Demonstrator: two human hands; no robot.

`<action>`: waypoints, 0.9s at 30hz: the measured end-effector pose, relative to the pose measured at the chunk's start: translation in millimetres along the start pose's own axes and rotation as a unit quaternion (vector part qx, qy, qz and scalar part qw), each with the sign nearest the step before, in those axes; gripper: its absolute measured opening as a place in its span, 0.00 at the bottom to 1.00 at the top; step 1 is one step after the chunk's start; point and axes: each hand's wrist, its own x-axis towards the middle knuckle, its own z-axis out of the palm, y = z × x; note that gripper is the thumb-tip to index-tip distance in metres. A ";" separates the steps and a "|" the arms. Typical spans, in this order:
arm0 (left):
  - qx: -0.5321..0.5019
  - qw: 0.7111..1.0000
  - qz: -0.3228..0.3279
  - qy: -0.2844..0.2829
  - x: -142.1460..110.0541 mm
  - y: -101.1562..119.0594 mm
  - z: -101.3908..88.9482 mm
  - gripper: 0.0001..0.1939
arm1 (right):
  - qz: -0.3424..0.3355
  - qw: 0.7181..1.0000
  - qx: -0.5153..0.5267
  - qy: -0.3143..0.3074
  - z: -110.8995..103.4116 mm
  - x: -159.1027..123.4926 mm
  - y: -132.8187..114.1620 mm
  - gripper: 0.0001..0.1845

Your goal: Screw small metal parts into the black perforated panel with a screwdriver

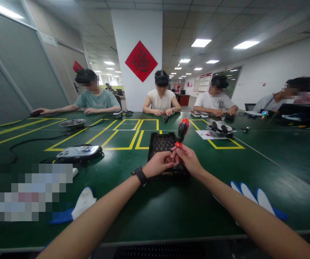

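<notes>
A screwdriver (182,131) with a black and red handle stands nearly upright, handle end up, in my right hand (188,158). My right fingers pinch it just below the red collar; its lower end is hidden by my hands. Close against it is my left hand (160,162), with fingers curled together at the right fingertips. Whatever the left fingers hold is too small or hidden to make out. Both hands are above a black plastic crate (162,138) with a gridded inside, whose near part they partly cover. A black watch is on my left wrist.
White and blue gloves (83,203) lie left and right (263,203) of my forearms. A phone (79,151) with cables and a metal bowl (72,124) are to the left. Another bowl (221,129) sits right on paper. Several people work around the green table (279,172).
</notes>
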 end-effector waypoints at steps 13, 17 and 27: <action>-0.118 0.990 -0.005 -0.077 -0.7 3.8 -0.5 0.09 | 0.018 1.000 0.018 -0.003 -1.5 -0.2 1.9 0.15; -0.077 0.996 0.006 -0.055 -1.0 7.4 -0.3 0.08 | 0.009 1.000 0.012 0.003 -1.1 -0.8 0.3 0.14; 0.052 0.998 -0.017 0.027 -0.6 0.6 0.7 0.14 | 0.004 1.000 0.012 0.015 0.1 -1.3 -0.3 0.13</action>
